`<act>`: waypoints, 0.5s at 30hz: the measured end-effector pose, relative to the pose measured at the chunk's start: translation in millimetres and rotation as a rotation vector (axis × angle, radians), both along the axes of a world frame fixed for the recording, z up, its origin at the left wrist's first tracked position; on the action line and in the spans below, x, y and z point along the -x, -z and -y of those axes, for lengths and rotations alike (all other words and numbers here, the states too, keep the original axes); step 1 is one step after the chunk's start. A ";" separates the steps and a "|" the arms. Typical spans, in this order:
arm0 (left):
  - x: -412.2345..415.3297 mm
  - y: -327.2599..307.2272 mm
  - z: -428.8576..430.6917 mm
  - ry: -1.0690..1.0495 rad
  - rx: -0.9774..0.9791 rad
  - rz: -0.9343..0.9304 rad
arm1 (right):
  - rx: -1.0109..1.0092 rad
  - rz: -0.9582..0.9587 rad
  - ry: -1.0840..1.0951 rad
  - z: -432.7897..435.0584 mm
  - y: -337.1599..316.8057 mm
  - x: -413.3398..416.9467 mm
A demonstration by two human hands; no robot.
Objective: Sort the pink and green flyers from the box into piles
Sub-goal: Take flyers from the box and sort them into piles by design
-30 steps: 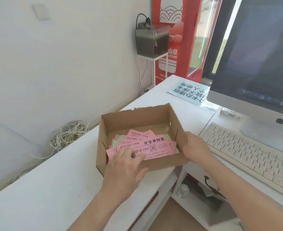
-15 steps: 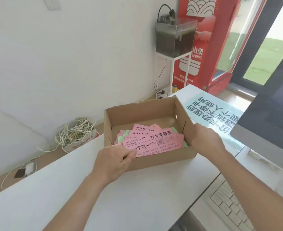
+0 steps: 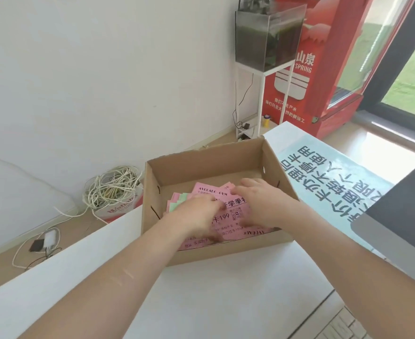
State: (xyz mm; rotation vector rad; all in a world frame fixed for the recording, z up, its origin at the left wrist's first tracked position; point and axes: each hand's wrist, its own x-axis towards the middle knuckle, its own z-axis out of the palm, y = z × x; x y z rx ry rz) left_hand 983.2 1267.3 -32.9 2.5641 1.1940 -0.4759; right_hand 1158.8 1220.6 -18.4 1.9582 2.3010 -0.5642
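Cardboard box (image 3: 201, 167): centre of the frame, on the white desk (image 3: 201, 302), open-topped.
Pink flyers (image 3: 231, 216): a loose fan on the box floor, making up most of what shows.
Green flyers (image 3: 177, 204): edges peek out at the fan's left, under the pinks.
Left hand (image 3: 196, 211): inside the box, on the fan's left part; blurred, so I cannot tell whether its fingers pinch a flyer.
Right hand (image 3: 262, 201): inside the box, fingers fairly straight and close together, laid over the fan's right part.
Done: apparently nothing; no pile shows on the desk.
Left: lift the flyers out, split them by colour, build two piles.
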 end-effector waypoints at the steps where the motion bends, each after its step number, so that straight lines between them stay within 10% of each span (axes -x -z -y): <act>1: -2.8 5.4 -0.8 0.016 0.013 -0.046 | 0.103 0.057 -0.051 -5.3 6.1 1.6; 7: 3.8 15.2 -1.6 -0.053 -0.008 0.011 | 0.118 0.209 -0.128 -16.6 24.7 7.6; 15: 9.9 13.3 -1.8 -0.141 -0.003 0.139 | 0.009 -0.047 -0.020 -22.1 22.3 3.1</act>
